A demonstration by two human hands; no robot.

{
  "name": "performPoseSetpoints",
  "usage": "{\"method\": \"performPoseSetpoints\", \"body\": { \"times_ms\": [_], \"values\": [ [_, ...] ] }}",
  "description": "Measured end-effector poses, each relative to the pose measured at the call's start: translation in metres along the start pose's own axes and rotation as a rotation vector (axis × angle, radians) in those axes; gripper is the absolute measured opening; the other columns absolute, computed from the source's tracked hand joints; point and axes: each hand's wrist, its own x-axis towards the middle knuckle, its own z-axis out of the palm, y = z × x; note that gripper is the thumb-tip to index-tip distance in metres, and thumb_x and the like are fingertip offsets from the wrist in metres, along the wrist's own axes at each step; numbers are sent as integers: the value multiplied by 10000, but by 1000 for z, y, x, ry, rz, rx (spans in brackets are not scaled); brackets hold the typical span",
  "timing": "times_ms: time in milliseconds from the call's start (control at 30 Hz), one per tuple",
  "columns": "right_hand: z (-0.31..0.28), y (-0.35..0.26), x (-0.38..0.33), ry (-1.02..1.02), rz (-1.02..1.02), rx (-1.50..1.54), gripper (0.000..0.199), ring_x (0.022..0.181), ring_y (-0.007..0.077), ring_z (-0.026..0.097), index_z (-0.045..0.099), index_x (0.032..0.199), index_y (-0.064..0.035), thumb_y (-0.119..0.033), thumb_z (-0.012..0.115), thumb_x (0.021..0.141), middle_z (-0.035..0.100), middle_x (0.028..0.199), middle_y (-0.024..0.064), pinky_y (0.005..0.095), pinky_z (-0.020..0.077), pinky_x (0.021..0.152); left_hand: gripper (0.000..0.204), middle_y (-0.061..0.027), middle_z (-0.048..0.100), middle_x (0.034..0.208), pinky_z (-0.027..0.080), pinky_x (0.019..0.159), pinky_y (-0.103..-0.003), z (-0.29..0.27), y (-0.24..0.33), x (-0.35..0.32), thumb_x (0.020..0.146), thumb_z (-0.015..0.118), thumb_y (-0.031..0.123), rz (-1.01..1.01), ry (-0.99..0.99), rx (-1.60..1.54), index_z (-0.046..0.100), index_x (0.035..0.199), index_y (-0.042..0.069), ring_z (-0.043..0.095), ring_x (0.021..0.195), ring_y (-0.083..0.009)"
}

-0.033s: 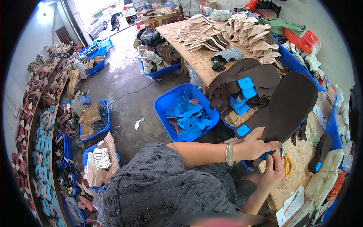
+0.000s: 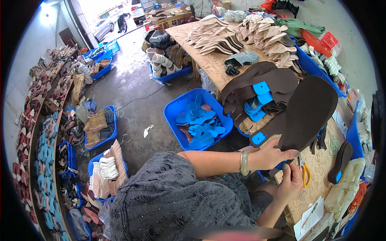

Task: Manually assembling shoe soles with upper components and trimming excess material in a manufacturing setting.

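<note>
The left hand (image 2: 268, 158), with a pale green bangle (image 2: 244, 162) behind it, pinches a long dark brown, sole-shaped sheet (image 2: 309, 114) between thumb and fingers, so the sheet slants up and away beyond both hands. The right hand (image 2: 291, 179) curls thumb against fingers beside the sheet's near end; whatever it pinches is hidden. Orange-handled scissors (image 2: 306, 175) lie just right of it on the tan chipboard bench (image 2: 321, 164).

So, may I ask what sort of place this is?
Probably a shoe-part workshop: dark sole-shaped pieces, stacked pale pieces on the wooden table, and orange-handled scissors suggest it.
</note>
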Motion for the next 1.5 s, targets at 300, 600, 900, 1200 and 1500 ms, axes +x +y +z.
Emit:
{"method": "performPoseSetpoints", "body": {
  "times_ms": [300, 600, 900, 1200, 1500],
  "values": [
    [-5, 3, 5, 19, -82, -88, 136, 741, 106, 541, 641, 940, 66, -33, 650, 847, 616, 809, 52, 232, 432, 681, 413, -15, 584, 709, 440, 726, -265, -1, -1, 3, 934, 542, 422, -104, -179, 39, 550, 1098, 42, 491, 539, -75],
    [-55, -9, 23, -70, -134, -403, 128, 642, 154, 543, 641, 887, 54, -7, 666, 778, 580, 705, 80, 290, 425, 600, 282, -54, 589, 698, 467, 683, -293, -35, -9, -21, 849, 638, 268, -431, -1011, 73, 612, 962, 10, 568, 686, -150],
    [-17, -48, 25, -408, -607, -923, 96, 584, 286, 575, 650, 758, -74, -67, 695, 674, 558, 649, 94, 386, 450, 532, 561, -128, 573, 1053, 447, 811, -397, -60, 48, 33, 649, 775, 341, 375, -658, 704, 580, 1078, 37, 534, 1010, -312],
    [21, -40, 22, -598, -590, -896, 93, 603, 265, 589, 674, 770, -83, -145, 679, 701, 560, 644, 77, 376, 463, 544, 382, -193, 669, 866, 474, 748, -412, -59, -8, 15, 820, 627, 358, -289, -1293, 369, 653, 937, -4, 630, 839, -325],
    [33, -29, 19, -759, -413, -958, 118, 663, 268, 625, 696, 736, -89, -197, 655, 715, 617, 690, 73, 392, 500, 596, 256, -89, 682, 789, 463, 724, -375, -63, -16, -4, 811, 609, 291, -449, -1355, 208, 684, 797, 47, 632, 781, -239]
  ]
}}
